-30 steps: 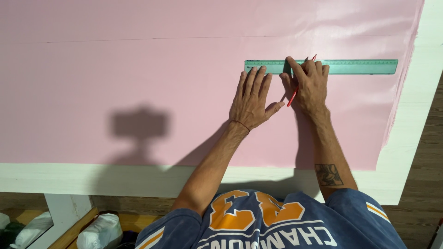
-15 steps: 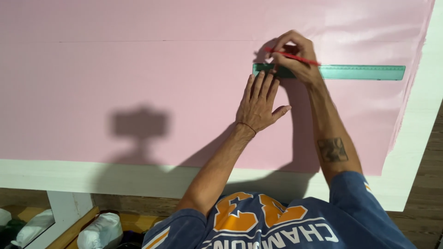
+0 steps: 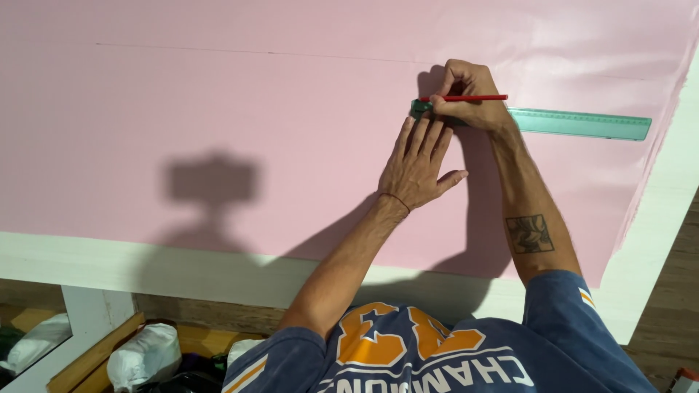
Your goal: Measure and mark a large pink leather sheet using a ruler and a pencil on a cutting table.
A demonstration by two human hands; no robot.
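Pink sheet (image 3: 218, 109) — one ruler (image 3: 582, 122), one pencil (image 3: 473, 97), two hands.

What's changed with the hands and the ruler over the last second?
The right hand slid leftwards along the green ruler to its left end, turning the red pencil from slanted to lying nearly level along the ruler. The left hand stayed flat on the pink sheet just below the ruler's left end, and the ruler kept its place on the sheet.

White table (image 3: 218, 266), wooden floor (image 3: 666, 313)
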